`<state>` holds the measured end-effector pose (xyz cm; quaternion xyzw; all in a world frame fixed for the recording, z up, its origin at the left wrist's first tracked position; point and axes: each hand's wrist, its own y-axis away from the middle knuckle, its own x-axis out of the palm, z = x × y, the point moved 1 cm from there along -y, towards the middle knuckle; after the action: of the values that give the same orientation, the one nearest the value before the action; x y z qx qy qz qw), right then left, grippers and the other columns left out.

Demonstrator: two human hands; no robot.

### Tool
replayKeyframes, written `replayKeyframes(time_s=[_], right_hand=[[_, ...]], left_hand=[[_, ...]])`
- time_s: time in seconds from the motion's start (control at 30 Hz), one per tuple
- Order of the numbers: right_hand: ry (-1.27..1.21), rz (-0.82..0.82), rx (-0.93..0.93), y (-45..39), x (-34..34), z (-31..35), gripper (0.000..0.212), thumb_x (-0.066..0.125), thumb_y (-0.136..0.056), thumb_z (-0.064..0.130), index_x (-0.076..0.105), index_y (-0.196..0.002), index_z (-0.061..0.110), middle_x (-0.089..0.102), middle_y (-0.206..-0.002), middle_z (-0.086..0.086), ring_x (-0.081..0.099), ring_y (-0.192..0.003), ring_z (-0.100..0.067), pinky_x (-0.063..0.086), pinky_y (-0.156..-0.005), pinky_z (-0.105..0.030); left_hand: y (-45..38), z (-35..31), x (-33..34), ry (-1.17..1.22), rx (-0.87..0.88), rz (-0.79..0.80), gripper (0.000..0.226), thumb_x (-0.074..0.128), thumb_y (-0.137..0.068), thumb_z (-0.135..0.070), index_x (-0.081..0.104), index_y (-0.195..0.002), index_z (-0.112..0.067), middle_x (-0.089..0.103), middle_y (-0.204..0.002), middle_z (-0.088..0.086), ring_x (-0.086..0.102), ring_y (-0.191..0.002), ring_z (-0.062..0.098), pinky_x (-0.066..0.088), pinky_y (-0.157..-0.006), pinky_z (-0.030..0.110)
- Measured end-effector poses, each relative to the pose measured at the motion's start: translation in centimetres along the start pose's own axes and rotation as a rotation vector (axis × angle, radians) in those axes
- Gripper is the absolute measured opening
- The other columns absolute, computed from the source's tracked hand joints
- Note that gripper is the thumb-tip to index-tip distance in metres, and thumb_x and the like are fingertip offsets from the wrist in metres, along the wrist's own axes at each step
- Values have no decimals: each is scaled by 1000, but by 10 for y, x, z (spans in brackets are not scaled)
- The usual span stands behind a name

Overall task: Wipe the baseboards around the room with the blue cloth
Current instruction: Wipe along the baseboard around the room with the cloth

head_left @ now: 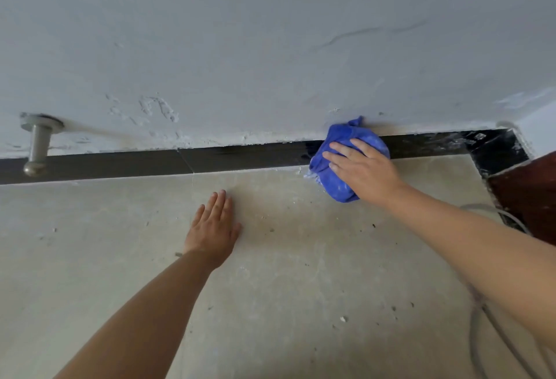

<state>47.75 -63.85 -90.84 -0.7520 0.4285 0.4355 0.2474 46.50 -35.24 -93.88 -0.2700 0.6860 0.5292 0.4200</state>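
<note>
Low against the wall, the bunched blue cloth (337,168) is pressed onto the black baseboard (240,157) by the right hand (361,168), where the glossy strip meets the floor (270,288). The cloth is crumpled into a soft, rounded wad, dusted with pale specks, with one twisted corner poking up onto the plaster. It is covered by the hand from above, the fingers (340,149) spread and only gently bent over the fabric; whether they clench it or merely press it cannot be told. The left hand (215,225) is laid flat on the floor, well apart from the cloth, its fingers straight, close together and released.

The baseboard is seen as a smooth, dark band running along the foot of the wall (270,47), turning at the right corner, where it is streaked with white smears. The wall is coated in rough, grey-white plaster, chipped and crumbly along its lower edge. The floor is made of beige tile, matt, dusty and scattered with small crumbs. A metal door stopper (37,145), cylindrical with a rounded knob, juts from the wall at the left. A grey cable (487,324) is curved across the floor at the right.
</note>
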Motion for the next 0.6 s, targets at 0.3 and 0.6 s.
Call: replayKeyframes(time_s=[0.3, 0.6], right_hand=[[-108, -71, 51, 24, -14, 7, 35, 44, -78, 9, 78, -84, 11, 73, -105, -4, 69, -98, -24, 24, -102, -38], [87, 62, -82, -33, 0, 28, 37, 75, -58, 55, 73, -94, 45, 61, -116, 32, 55, -113, 10, 40, -100, -18]], left_hand=[[2, -9, 7, -3, 28, -24, 64, 15, -101, -41, -13, -148, -7, -19, -155, 7, -16, -144, 18, -9, -116, 29], [-4, -10, 21, -66, 26, -16, 89, -15, -77, -61, -11, -148, -9, -20, -155, 5, -14, -144, 17, -9, -115, 27]])
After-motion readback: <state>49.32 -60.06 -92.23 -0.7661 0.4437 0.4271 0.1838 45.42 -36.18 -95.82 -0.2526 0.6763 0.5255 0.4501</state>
